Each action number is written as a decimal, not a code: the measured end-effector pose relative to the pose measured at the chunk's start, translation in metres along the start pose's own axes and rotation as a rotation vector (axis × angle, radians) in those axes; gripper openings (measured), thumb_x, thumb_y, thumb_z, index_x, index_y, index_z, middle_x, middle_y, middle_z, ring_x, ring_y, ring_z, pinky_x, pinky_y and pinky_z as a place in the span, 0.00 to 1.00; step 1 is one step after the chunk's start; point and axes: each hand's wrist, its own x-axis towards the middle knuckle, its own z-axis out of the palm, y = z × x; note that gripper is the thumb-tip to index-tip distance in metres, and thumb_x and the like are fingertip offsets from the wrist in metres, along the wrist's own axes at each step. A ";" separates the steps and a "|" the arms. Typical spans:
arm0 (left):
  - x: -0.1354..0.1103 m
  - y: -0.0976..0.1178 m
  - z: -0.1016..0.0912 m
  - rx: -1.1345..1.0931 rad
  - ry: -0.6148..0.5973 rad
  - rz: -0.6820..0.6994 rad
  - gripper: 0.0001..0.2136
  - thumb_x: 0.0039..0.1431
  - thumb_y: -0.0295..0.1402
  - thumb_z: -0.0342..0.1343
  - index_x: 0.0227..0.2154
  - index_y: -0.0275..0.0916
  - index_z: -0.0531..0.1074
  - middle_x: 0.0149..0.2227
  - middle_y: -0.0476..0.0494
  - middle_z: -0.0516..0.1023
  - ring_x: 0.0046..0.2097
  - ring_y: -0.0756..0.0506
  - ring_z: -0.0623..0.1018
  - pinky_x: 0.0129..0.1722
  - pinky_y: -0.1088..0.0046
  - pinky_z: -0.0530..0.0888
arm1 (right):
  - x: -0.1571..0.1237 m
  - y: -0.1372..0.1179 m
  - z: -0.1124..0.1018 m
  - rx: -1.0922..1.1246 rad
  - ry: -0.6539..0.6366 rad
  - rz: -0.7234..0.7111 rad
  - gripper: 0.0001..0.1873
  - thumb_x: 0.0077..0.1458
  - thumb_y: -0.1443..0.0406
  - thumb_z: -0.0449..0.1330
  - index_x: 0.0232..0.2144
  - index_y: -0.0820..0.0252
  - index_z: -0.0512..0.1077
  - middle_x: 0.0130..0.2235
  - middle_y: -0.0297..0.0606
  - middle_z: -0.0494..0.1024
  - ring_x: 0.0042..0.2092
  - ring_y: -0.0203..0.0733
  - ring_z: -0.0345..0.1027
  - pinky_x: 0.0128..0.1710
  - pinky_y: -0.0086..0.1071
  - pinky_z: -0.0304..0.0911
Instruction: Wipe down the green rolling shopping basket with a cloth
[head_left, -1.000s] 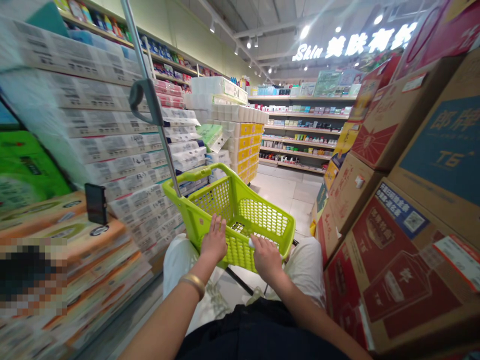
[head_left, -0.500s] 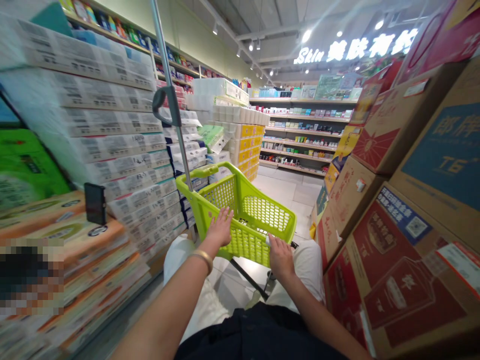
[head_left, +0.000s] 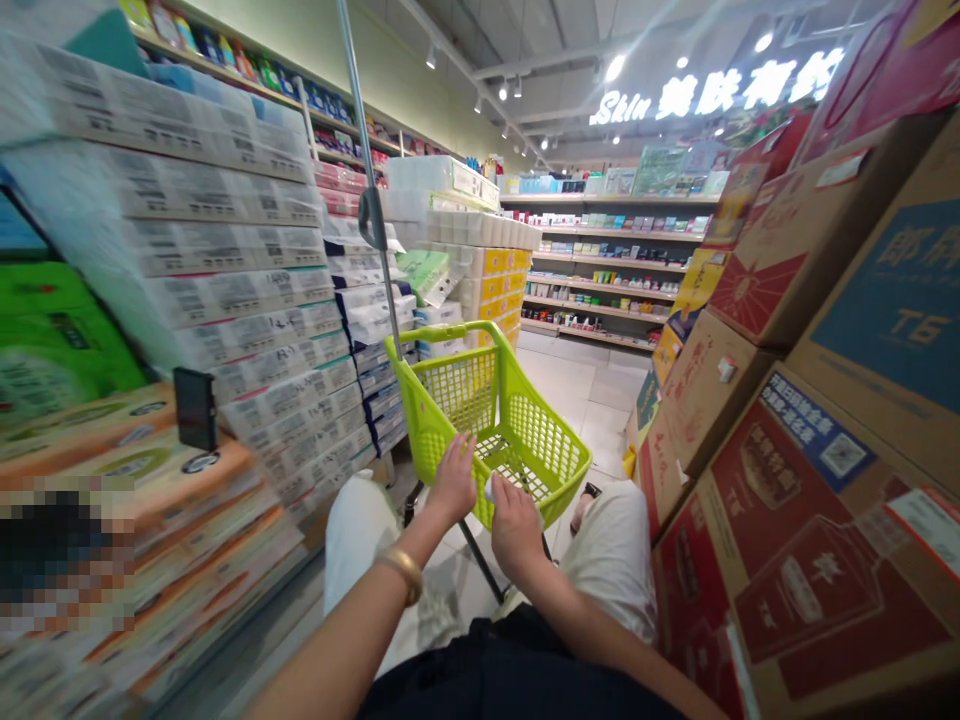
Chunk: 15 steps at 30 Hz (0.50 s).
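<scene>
A lime-green shopping cart basket with perforated walls stands in front of my knees. A metal pole with a grey grip rises from its left corner. My left hand, with a gold bangle at the wrist, lies against the basket's near side, fingers stretched out and holding nothing. Beside it my right hand is closed at the near rim of the basket. A small white thing shows by its fingertips; its kind I cannot make out. The two hands are close together but apart.
Stacked white packs rise on the left, with orange packs lower down and a small black device on top. Cardboard boxes are piled close on the right. Stocked shelves stand beyond the tiled floor.
The cart has turned, its pole and left corner shifting right. My right hand has moved left along the basket, carrying the white thing. My left hand has come slightly down and right.
</scene>
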 end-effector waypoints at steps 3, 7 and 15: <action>-0.021 0.003 0.012 -0.103 0.031 0.019 0.31 0.51 0.20 0.43 0.61 0.31 0.56 0.63 0.34 0.61 0.66 0.42 0.56 0.65 0.58 0.59 | 0.000 -0.009 0.001 0.054 -0.034 -0.132 0.29 0.54 0.75 0.49 0.59 0.64 0.62 0.54 0.50 0.71 0.52 0.47 0.64 0.50 0.40 0.61; -0.041 -0.006 0.014 -0.109 -0.017 -0.002 0.31 0.49 0.20 0.44 0.60 0.33 0.58 0.64 0.36 0.60 0.67 0.42 0.55 0.65 0.57 0.59 | -0.006 0.003 -0.005 0.139 -0.056 -0.309 0.29 0.55 0.76 0.49 0.59 0.61 0.61 0.54 0.44 0.72 0.54 0.42 0.62 0.55 0.38 0.56; -0.051 -0.011 -0.008 0.100 -0.209 -0.033 0.41 0.48 0.38 0.60 0.64 0.40 0.48 0.68 0.37 0.48 0.68 0.36 0.51 0.65 0.52 0.53 | -0.011 0.079 -0.021 0.102 0.071 -0.154 0.23 0.54 0.76 0.48 0.50 0.59 0.69 0.49 0.40 0.73 0.56 0.40 0.60 0.63 0.41 0.45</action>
